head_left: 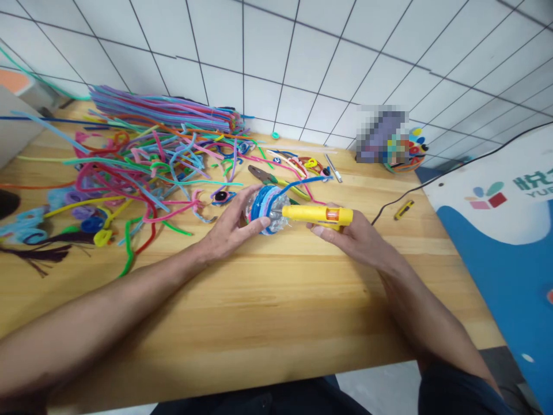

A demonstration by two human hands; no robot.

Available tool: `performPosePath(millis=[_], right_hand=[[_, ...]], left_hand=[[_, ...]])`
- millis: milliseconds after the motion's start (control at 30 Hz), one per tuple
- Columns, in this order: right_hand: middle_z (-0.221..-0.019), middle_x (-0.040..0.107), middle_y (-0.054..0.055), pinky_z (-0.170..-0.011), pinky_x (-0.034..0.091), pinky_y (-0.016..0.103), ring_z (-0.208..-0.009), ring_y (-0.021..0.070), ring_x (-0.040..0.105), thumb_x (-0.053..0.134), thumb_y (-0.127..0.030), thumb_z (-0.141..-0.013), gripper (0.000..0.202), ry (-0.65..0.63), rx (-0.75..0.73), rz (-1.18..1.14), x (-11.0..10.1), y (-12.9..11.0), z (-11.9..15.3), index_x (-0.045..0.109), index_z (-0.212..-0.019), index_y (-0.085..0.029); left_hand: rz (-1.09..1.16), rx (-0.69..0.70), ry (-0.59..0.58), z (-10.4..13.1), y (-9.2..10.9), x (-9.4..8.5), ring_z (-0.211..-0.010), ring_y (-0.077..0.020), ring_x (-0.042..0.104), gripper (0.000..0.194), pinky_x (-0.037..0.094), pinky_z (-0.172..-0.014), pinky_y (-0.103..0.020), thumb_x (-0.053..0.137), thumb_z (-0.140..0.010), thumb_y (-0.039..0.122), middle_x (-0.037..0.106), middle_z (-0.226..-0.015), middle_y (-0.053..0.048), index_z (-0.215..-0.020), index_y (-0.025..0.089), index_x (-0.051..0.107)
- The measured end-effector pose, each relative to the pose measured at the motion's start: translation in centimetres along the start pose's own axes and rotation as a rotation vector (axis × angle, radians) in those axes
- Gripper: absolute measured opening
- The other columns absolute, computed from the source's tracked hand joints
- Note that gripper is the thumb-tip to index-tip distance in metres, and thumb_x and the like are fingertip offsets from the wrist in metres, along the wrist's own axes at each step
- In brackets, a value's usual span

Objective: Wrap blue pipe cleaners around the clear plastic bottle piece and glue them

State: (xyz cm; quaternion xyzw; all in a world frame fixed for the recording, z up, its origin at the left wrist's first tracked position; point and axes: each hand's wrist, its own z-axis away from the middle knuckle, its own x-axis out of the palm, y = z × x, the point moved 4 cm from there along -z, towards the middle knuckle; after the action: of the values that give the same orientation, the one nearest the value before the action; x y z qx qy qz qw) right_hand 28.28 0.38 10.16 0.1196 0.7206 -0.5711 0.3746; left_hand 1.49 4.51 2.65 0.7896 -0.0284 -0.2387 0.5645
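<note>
In my right hand (345, 233) is a yellow glue gun (315, 215), gripped by its handle and pointing left. Its nozzle end meets a round, cup-like piece wrapped in blue pipe cleaners (264, 204); whether the tip touches cannot be made out. My left hand (233, 227) grips that wrapped piece from the left, thumb along its near side. The piece lies tilted on its side, a shiny, whitish end toward the gun. One loose blue pipe cleaner (298, 183) sticks out from it to the upper right. Pliers (276, 180) lie just behind the piece.
A tangle of coloured pipe cleaners (142, 167) covers the table's left, with a purple-blue bundle (164, 109) by the tiled wall. A decorated round container (406, 153) stands at back right. A yellow cutter knife (404, 210) and a black cord (389, 204) lie to the right.
</note>
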Motion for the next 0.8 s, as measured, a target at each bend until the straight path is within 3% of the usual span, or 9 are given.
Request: performPosePath(millis=[400, 800], right_hand=[[-0.093, 0.078, 0.005, -0.078, 0.057, 0.036, -0.081, 0.0223, 0.070, 0.065, -0.048, -0.103, 0.027, 0.014, -0.028, 0.042, 0.68, -0.36, -0.56, 0.076, -0.103, -0.022], [-0.092, 0.078, 0.004, -0.080, 0.059, 0.033, -0.088, 0.0228, 0.072, 0.071, -0.046, -0.102, 0.026, 0.022, 0.026, -0.026, 0.42, 0.18, -0.18, 0.077, -0.104, -0.021]], left_hand=[[-0.004, 0.015, 0.006, 0.11, -0.15, 0.04, -0.153, -0.0367, 0.053, 0.078, 0.042, -0.132, -0.055, 0.070, -0.099, 0.066, 0.055, -0.165, -0.012, -0.163, 0.028, 0.045], [0.007, 0.015, 0.007, 0.00, -0.29, 0.11, -0.152, -0.0365, 0.054, 0.079, 0.042, -0.133, -0.054, 0.068, -0.100, 0.067, 0.053, -0.165, -0.014, -0.162, 0.024, 0.043]])
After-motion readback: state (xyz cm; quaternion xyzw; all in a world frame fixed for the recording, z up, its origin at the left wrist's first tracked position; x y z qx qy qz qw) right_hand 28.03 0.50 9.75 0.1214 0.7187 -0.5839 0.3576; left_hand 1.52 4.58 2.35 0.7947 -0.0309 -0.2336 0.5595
